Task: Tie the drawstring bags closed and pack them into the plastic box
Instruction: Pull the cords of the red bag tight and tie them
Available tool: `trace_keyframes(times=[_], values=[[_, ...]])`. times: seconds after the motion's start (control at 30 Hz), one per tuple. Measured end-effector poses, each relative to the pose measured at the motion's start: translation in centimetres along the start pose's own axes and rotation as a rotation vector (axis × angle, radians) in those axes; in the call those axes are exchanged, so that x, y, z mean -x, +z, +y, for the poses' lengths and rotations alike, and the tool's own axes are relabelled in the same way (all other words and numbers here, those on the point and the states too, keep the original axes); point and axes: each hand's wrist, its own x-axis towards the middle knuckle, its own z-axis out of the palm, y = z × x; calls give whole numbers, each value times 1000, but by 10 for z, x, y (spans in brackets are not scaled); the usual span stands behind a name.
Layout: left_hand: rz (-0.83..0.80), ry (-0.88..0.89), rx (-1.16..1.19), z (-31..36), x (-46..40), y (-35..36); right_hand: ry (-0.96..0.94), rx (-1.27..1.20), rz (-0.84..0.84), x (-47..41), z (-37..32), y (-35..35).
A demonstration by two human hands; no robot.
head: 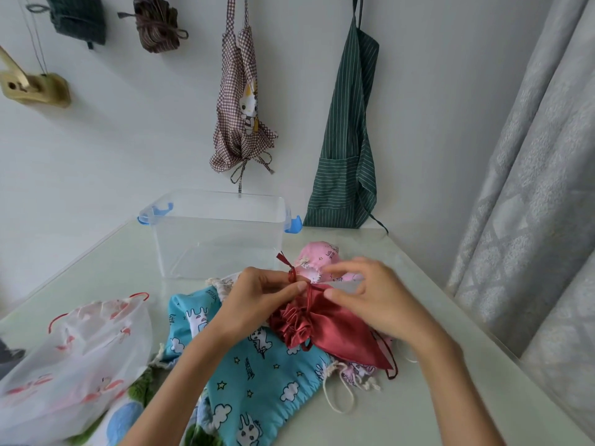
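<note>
A red satin drawstring bag (335, 329) lies on top of a pile of bags at the table's middle, its mouth gathered. My left hand (257, 300) pinches its dark red cord (289, 268), whose end sticks up above my fingers. My right hand (376, 297) rests on the bag's neck, fingertips pressing the cloth, fingers partly spread. Under the red bag lie a blue cartoon-print bag (254, 375) and a pink printed bag (318, 262). The clear plastic box (219, 233) with blue latches stands behind the pile with nothing visible inside.
A translucent white flamingo-print bag (74, 352) with red cord lies at the left. Green and blue cloth (128, 410) shows at the near edge. Two aprons (347, 140) hang on the wall behind. A grey curtain (541, 188) hangs along the table's right edge.
</note>
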Motion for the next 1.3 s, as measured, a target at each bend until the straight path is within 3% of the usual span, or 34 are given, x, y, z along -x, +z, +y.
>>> trace_keyframes(times=[0.07,0.17,0.23,0.33,0.43,0.53,0.67,0.73,0.97,1.13,1.3], values=[[6,-1,21,1,1,0,36,29,-46,0,-3,14],[117,-13,52,1,0,0,73,-289,-8,-1,-2,11],[203,-71,120,1,-1,1,22,-455,13,0,3,4],[275,-183,207,1,0,1,-65,-465,72,2,5,-5],[405,-265,240,-1,-1,-8,44,-470,187,2,19,-19],[406,-253,250,-1,-1,-9,231,-528,195,0,28,-22],[332,-174,348,1,-1,1,259,-1131,98,-5,18,-11],[281,-158,478,2,-2,2,249,-1310,29,-5,11,-4],[91,-150,582,12,-6,4,245,-1341,-104,-7,4,13],[14,-109,743,20,-9,4,293,-1140,-66,-8,5,18],[-43,-168,578,16,-6,0,395,-1006,-51,-8,8,20]])
